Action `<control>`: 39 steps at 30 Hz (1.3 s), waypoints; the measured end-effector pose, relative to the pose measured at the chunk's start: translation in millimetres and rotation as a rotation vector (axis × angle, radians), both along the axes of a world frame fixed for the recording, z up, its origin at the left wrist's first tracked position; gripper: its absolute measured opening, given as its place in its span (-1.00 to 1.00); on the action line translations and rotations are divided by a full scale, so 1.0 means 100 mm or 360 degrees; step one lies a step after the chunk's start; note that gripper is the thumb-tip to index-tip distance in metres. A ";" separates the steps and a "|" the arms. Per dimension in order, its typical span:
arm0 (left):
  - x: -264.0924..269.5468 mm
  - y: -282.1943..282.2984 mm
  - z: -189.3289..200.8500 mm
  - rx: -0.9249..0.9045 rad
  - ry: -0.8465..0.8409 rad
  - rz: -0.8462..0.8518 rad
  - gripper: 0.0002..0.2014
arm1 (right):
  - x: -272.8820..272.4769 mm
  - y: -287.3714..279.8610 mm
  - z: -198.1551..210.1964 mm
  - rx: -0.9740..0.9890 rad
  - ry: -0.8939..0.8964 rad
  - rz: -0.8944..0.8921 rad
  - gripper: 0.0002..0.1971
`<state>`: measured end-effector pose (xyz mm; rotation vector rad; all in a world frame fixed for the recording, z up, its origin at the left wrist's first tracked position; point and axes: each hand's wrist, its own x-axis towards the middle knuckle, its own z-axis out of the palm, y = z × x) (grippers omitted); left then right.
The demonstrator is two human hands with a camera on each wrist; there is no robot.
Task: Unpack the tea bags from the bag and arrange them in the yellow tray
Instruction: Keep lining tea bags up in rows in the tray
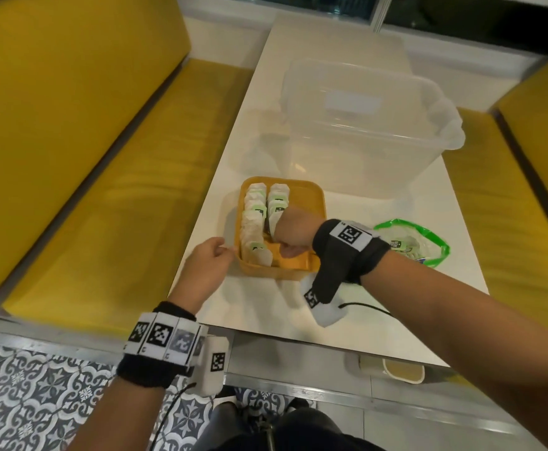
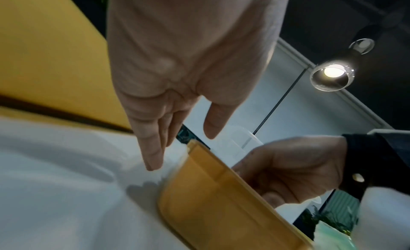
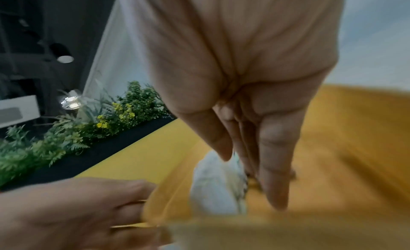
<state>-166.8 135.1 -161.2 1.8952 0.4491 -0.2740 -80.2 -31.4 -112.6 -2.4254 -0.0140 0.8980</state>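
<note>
The tray [image 1: 311,203] sits on the white table [image 1: 429,288], near its front left edge. Two rows of tea bags [image 1: 254,216] stand upright along the tray's left half; the right half is bare. Their tags are green and white with dark print, too small to read.

The right hand [image 1: 294,236] reaches down into the tray beside the right-hand row. In the right wrist view its fingers [image 3: 275,174] point straight down, held together, next to a white tea bag; whether they pinch anything I cannot tell, since that view is blurred.

The left hand [image 1: 206,268] is at the tray's left front corner. From the left wrist view its fingers [image 2: 153,148] hang straight and relaxed, thumb apart from them, with nothing held; whether they touch the tray's wall is unclear.

The bag [image 1: 412,244], clear plastic with a green rim, lies open on the table right of the tray, behind the right wrist. A small green label shows inside it, unreadable.

A clear plastic tub [image 1: 363,125] stands behind the tray. Both wristbands [image 1: 160,336] carry black-and-white square code markers.
</note>
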 end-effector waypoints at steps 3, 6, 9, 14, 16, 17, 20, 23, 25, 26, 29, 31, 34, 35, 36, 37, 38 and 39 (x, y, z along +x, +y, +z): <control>0.02 -0.15 -0.03 -0.0068 0.0050 -0.0107 -0.65 | -0.13 0.10 0.01 0.0112 0.0233 -0.0088 -0.97; 0.03 -0.22 -0.02 -0.0073 0.0007 -0.0136 -0.80 | -0.21 0.21 0.01 0.0266 0.0376 -0.0288 -0.83; 0.03 -0.21 -0.02 -0.0038 -0.0002 -0.0135 -0.83 | -0.21 0.27 -0.03 0.0632 0.0552 -0.0669 -0.54; 0.03 -0.16 -0.02 -0.0035 -0.0004 -0.0139 -0.83 | -0.20 0.27 0.02 0.0417 0.0438 -0.0511 -0.53; 0.04 -0.15 -0.02 -0.0047 -0.0004 -0.0134 -0.83 | -0.17 0.17 -0.04 0.0389 0.0422 -0.0507 -0.55; 0.04 -0.15 -0.02 -0.0048 -0.0004 -0.0132 -0.82 | -0.15 0.12 -0.07 0.0408 0.0424 -0.0558 -0.56; 0.03 -0.14 -0.02 -0.0046 -0.0009 -0.0138 -0.80 | -0.07 0.02 -0.07 0.0184 0.0276 -0.0321 -0.63; 0.03 -0.14 -0.03 -0.0033 -0.0023 -0.0153 -0.76 | -0.02 -0.07 0.08 -0.0233 -0.0176 0.0073 -0.72; 0.03 -0.13 -0.03 -0.0040 -0.0031 -0.0149 -0.76 | 0.04 -0.13 0.13 -0.0342 -0.0308 0.0169 -0.75; 0.03 -0.13 -0.03 -0.0044 -0.0035 -0.0148 -0.77 | 0.08 -0.15 0.13 -0.0388 -0.0366 0.0170 -0.73; 0.04 -0.13 -0.03 -0.0060 -0.0051 -0.0160 -0.84 | 0.12 -0.17 0.13 -0.0472 -0.0472 0.0205 -0.71; 0.04 -0.12 -0.02 -0.0074 -0.0057 -0.0157 -0.87 | 0.12 -0.11 0.15 -0.0522 -0.0542 0.0304 -0.72; 0.04 -0.11 0.00 -0.0086 -0.0065 -0.0159 -0.90 | 0.12 -0.02 0.14 -0.0634 -0.0601 0.0473 -0.66; 0.04 -0.11 0.01 -0.0091 -0.0068 -0.0157 -0.91 | 0.11 0.00 0.14 -0.0668 -0.0597 0.0536 -0.64; 0.04 -0.11 0.01 -0.0093 -0.0071 -0.0153 -0.92 | 0.11 0.03 0.15 -0.0706 -0.0579 0.0582 -0.63; 0.05 -0.10 0.02 -0.0095 -0.0072 -0.0147 -0.92 | 0.11 0.05 0.15 -0.0724 -0.0571 0.0613 -0.63; 0.05 -0.10 0.02 -0.0100 -0.0069 -0.0140 -0.92 | 0.11 0.06 0.17 -0.0733 -0.0557 0.0633 -0.65; 0.05 -0.09 0.03 -0.0110 -0.0065 -0.0132 -0.92 | 0.13 0.06 0.17 -0.0721 -0.0557 0.0635 -0.67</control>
